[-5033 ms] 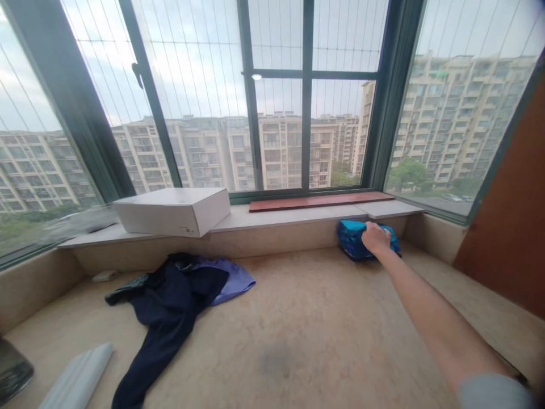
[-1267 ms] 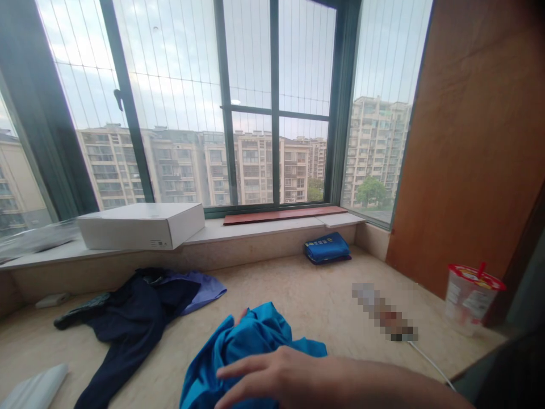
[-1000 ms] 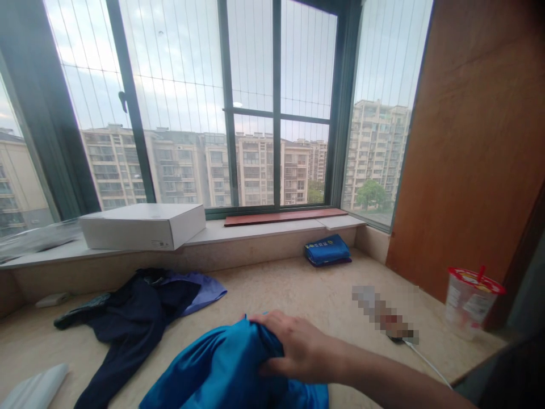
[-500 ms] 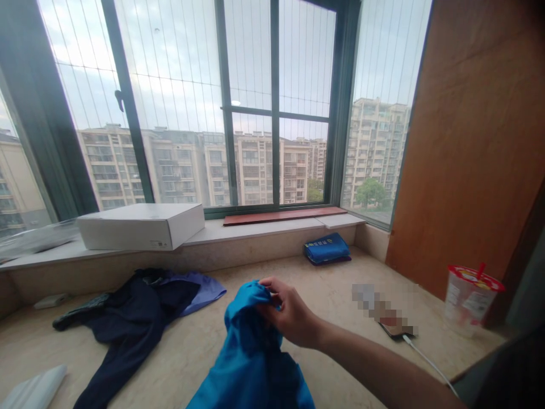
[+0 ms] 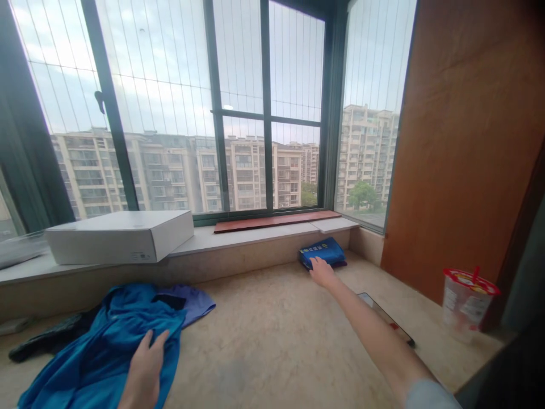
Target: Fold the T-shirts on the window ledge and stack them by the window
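My left hand (image 5: 147, 363) is over the bright blue garment (image 5: 102, 346), thumb and forefinger apart. That garment is spread loosely over dark clothing (image 5: 55, 335) and a purple cloth (image 5: 200, 307), which stick out at its edges. At the back of the ledge, my right hand (image 5: 322, 272) reaches to a folded blue cloth bundle (image 5: 326, 250) with yellow and white print. Its fingers are stretched out at the bundle's front left edge, and no closed grip shows. Something dark purple peeps out beneath the bundle.
A phone (image 5: 383, 315) lies partly behind my right forearm. Right of it stands a clear cup (image 5: 466, 307) with a red lid and straw. A white box (image 5: 102, 238) and a reddish board (image 5: 276, 221) rest on the window sill. A brown wooden panel (image 5: 460, 153) rises at right.
The blue garment has left my right hand and lies on the dark clothing at left. My right hand has moved forward to the folded bundle. My left hand has come into view.
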A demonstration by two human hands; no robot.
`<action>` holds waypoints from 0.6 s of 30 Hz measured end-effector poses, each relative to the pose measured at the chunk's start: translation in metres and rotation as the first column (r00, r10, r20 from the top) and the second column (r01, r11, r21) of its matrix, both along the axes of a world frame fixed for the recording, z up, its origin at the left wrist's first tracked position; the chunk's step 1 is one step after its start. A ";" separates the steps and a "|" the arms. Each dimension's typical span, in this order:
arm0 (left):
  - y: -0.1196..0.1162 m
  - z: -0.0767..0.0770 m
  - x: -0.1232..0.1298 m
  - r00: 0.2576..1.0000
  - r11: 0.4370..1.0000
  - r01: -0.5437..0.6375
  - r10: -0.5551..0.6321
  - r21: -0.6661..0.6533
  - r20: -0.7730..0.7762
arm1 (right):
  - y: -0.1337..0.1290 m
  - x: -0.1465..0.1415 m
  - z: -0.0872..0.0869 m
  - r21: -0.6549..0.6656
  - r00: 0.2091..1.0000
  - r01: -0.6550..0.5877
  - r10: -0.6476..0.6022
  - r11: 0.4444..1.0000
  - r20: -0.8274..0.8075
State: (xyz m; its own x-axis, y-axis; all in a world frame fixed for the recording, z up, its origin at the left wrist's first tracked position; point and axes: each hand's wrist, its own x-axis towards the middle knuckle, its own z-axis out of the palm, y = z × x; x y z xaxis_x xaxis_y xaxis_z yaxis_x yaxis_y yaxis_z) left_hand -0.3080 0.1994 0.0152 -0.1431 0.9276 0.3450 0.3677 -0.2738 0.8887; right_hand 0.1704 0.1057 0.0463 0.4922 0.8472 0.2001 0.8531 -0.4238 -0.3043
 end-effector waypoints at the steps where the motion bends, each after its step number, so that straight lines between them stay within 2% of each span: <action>1: 0.003 -0.005 0.002 0.999 1.000 -0.029 0.029 0.000 -0.038 | 0.005 0.011 -0.005 -0.024 0.999 0.046 -0.046 0.999 0.012; 3: 0.005 -0.018 0.007 0.985 0.996 -0.046 0.058 0.077 -0.164 | 0.017 0.029 -0.013 -0.060 0.993 0.117 -0.115 0.991 0.036; 6: 0.002 -0.036 0.008 0.930 0.952 0.054 0.062 0.301 -0.363 | 0.037 0.044 -0.022 -0.093 0.985 0.167 -0.161 0.982 0.065; 9: -0.001 -0.045 0.006 0.883 0.905 0.125 0.085 0.407 -0.462 | 0.051 0.048 -0.029 -0.104 0.985 0.162 -0.154 0.981 0.084; 14: -0.007 -0.042 0.006 0.815 0.835 0.239 0.105 0.496 -0.570 | 0.056 0.044 -0.034 -0.075 0.986 0.145 -0.137 0.987 0.092; 18: -0.014 -0.034 0.011 0.794 0.802 0.299 0.091 0.517 -0.601 | 0.047 0.038 -0.022 0.010 0.989 0.145 -0.145 0.989 0.039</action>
State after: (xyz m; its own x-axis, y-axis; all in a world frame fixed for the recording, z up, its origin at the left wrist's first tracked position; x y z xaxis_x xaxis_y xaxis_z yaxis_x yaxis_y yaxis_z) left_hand -0.2966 0.1858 -0.0188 0.3464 0.5276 0.7757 0.6806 -0.7104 0.1792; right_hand 0.2080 0.1523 0.0246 0.6011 0.7660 0.2280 0.7944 -0.5415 -0.2751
